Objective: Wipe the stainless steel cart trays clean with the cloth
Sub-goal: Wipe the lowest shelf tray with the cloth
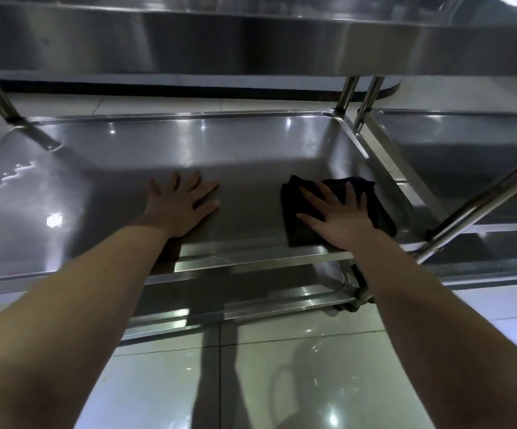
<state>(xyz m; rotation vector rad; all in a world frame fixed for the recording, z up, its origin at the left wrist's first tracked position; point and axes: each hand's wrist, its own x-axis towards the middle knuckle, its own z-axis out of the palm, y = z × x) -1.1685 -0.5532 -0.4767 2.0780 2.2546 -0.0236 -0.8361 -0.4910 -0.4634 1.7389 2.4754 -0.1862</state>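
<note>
The middle stainless steel cart tray [189, 144] fills the centre of the head view, under the cart's top tray [251, 41]. A dark cloth [381, 209] lies flat in the tray's right part. My right hand [340, 215] presses flat on the cloth with fingers spread, covering its middle. My left hand [180, 205] rests flat on the bare tray floor to the left of the cloth, fingers apart, holding nothing. A lower tray [251, 305] shows beneath the near rim.
A second steel cart [467, 144] stands close on the right, with upright posts [347, 94] and a slanted tube [483, 199] between the two. A castor wheel [356, 301] sits below the right corner. Glossy floor tiles [282, 382] lie in front.
</note>
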